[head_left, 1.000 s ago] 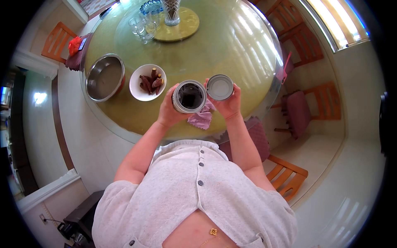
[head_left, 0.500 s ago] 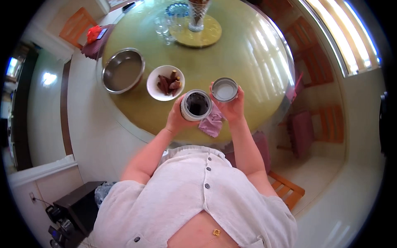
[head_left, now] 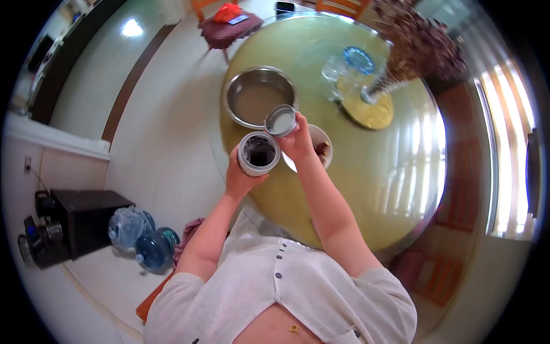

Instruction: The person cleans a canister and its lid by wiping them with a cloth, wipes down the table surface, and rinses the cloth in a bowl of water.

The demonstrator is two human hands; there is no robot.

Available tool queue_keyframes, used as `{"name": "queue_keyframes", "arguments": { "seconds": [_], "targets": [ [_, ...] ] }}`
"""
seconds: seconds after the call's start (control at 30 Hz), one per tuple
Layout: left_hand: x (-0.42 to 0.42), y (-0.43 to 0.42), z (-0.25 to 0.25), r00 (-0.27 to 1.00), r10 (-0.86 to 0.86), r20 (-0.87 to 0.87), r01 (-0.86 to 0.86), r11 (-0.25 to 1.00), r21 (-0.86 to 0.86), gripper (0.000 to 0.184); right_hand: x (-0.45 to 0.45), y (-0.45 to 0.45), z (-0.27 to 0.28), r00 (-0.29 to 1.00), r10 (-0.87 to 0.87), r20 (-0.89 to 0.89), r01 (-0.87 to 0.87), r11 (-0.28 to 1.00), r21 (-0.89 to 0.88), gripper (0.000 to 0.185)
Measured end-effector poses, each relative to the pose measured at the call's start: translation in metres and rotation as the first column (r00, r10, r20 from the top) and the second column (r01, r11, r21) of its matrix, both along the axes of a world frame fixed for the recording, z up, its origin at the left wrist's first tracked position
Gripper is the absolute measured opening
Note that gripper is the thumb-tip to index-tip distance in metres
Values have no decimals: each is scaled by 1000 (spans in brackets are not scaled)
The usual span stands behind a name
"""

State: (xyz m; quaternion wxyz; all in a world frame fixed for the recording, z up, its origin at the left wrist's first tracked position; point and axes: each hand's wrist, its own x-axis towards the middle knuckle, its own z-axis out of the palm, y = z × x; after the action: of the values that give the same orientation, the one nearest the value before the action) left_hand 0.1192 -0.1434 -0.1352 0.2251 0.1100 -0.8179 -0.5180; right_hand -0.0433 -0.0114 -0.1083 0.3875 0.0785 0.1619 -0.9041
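Observation:
My left hand (head_left: 242,178) is wrapped round an open can (head_left: 259,153) with a pale outer wall and dark contents or a dark inside. In my right hand (head_left: 299,140) is a round metal lid (head_left: 281,121), its pale inner face turned up, held just above and to the right of the can. Right behind the lid stands a steel basin (head_left: 260,94) of cloudy greyish-brown liquid. My right hand and forearm partly cover a white bowl (head_left: 326,137) holding dark reddish-brown pieces (head_left: 322,150).
The round table (head_left: 378,189) has a glossy greenish-yellow top. Farther back are drinking glasses (head_left: 332,69), a blue-rimmed glass dish (head_left: 358,59) and a vase (head_left: 375,92) of dried flowers on a yellow turntable (head_left: 366,114). Large water bottles (head_left: 154,252) stand on the floor at left.
My view has turned left. Both hands, with the can and the lid, have shifted left towards the basin, and my right arm now crosses in front of the bowl.

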Motion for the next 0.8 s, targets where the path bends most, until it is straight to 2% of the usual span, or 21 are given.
{"name": "queue_keyframes", "arguments": {
  "seconds": [0.1, 0.17, 0.23, 0.27, 0.3, 0.33, 0.37, 0.4, 0.43, 0.47, 0.5, 0.57, 0.7, 0.77, 0.8],
  "targets": [
    [-14, -21, 7, 998, 56, -5, -56, 998, 27, 97, -14, -25, -7, 999, 17, 41, -16, 1000, -25, 47],
    [-23, -30, 0, 998, 57, 3, -57, 995, 76, 97, -26, -37, -8, 1000, -2, -12, 3, 994, 112, 45],
    [-31, -35, -10, 996, 83, 11, -84, 994, 76, 97, -37, -50, -2, 999, 17, -33, -13, 993, 118, 44],
    [-35, -39, -14, 995, 101, 18, -102, 993, 62, 97, -43, -61, 1, 955, -5, -298, 116, 927, 356, 43],
    [-40, -40, -14, 994, 110, 19, -111, 991, 71, 97, -49, -70, 3, 840, 46, -540, 293, 800, 523, 43],
    [-44, -40, -15, 992, 124, 3, -124, 990, 69, 98, -57, -78, 1, 698, 120, -706, 457, 684, 569, 52],
    [-47, -42, -15, 991, 135, -12, -134, 989, 65, 99, -63, -82, 2, 698, 128, -704, 451, 685, 572, 52],
    [-50, -44, -15, 990, 143, -9, -142, 987, 69, 99, -67, -87, 7, 423, 349, -836, 684, 482, 548, 58],
    [-52, -45, -15, 991, 137, -10, -136, 990, 35, 99, -71, -90, 9, 140, 595, -791, 874, 302, 381, 64],
    [-51, -44, -15, 992, 126, -3, -126, 992, 2, 99, -76, -92, -9, 55, 771, -634, 918, 211, 336, 72],
    [-49, -43, -14, 992, 129, 6, -129, 992, 7, 99, -77, -95, -15, 97, 835, -541, 890, 170, 422, 71],
    [-53, -46, -12, 992, 124, -29, -124, 992, -4, 99, -78, -89, -23, 110, 864, -492, 898, 126, 422, 68],
    [-50, -42, -12, 987, 161, 10, -161, 987, 15, 99, -83, -76, -38, 81, 843, -532, 901, 167, 401, 68],
    [-47, -40, -6, 991, 133, -3, -133, 991, -31, 99, -80, -64, -33, 397, 549, -736, 756, 260, 601, 66],
    [-46, -37, -3, 992, 127, -3, -127, 992, -28, 99, -68, -55, -13, 462, 484, -743, 709, 303, 637, 65]
  ]
}}
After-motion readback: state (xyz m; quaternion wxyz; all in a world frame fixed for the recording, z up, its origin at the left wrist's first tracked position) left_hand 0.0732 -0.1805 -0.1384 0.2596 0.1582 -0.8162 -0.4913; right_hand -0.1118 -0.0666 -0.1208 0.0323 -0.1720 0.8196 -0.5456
